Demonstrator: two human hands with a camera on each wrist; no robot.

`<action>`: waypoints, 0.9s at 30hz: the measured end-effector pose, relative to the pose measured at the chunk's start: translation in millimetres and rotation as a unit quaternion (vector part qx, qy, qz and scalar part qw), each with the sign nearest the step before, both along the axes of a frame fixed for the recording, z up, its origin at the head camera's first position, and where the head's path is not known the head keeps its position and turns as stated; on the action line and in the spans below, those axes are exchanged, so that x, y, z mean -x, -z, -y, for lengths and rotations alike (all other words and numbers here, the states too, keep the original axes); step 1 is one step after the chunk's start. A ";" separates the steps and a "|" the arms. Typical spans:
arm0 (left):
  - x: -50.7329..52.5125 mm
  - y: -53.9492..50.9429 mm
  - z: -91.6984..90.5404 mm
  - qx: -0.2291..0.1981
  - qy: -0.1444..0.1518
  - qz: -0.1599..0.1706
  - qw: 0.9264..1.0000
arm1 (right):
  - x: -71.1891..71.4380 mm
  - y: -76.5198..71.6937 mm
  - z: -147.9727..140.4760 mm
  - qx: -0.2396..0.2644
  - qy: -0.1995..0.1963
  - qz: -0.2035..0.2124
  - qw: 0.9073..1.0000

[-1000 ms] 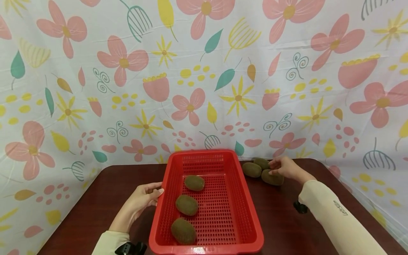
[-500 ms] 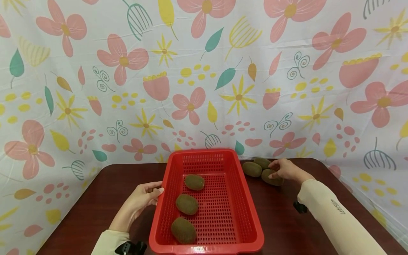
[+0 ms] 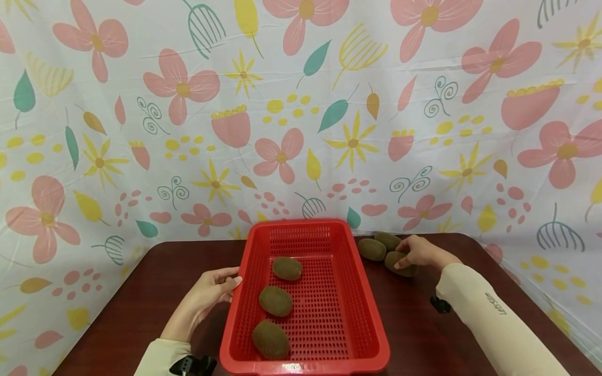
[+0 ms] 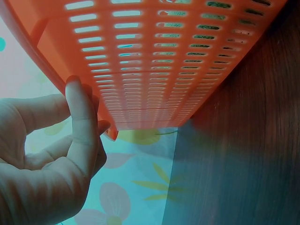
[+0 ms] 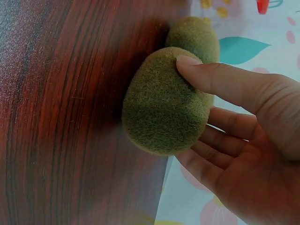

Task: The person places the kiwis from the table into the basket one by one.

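Note:
A red plastic basket [image 3: 324, 313] stands on the table with three kiwis inside, along its left half: the back one [image 3: 287, 269], the middle one [image 3: 275, 301] and the front one [image 3: 270, 340]. My left hand [image 3: 207, 295] holds the basket's left rim between thumb and fingers; in the left wrist view the hand [image 4: 61, 145] is at the rim [image 4: 47, 70]. Right of the basket, my right hand [image 3: 423, 252] grips a kiwi [image 3: 400, 263], thumb on one side and fingers behind it. The right wrist view shows that kiwi [image 5: 164, 103] in the hand [image 5: 253, 136], overlapping another kiwi [image 5: 194, 37].
Two more kiwis, one at the left [image 3: 371, 250] and one behind [image 3: 388, 241], lie beside the gripped one near the basket's back right corner. The dark wooden table [image 3: 423, 324] ends at a flowered cloth [image 3: 291, 104] behind it.
My right hand has shifted slightly left, its thumb now lower over the near kiwi, which has turned a little. The left hand and the basket have not moved.

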State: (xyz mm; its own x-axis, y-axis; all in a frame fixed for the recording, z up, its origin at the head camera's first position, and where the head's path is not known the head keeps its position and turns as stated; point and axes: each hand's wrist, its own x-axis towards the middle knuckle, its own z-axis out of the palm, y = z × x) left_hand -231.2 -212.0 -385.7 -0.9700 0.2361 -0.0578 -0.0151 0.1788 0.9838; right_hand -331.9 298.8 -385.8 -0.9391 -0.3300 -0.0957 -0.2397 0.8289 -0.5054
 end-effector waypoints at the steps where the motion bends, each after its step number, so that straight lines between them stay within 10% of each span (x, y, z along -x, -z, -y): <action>1: 0.1 0.0 0.0 0.000 0.001 0.000 1.000 | 0.1 0.0 -0.4 0.000 -0.003 -0.002 1.000; 27: -0.5 -2.3 -0.7 0.003 -0.004 0.007 1.000 | -5.0 -31.6 6.5 0.044 -0.056 -0.065 0.995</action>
State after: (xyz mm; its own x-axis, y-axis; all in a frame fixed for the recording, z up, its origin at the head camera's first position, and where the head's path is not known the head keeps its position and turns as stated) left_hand -230.7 -211.3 -383.4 -0.9710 0.2274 -0.0731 -0.0307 0.1849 0.9823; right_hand -326.9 292.3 -354.2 -0.8987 -0.4345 0.0589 -0.3961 0.7469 -0.5341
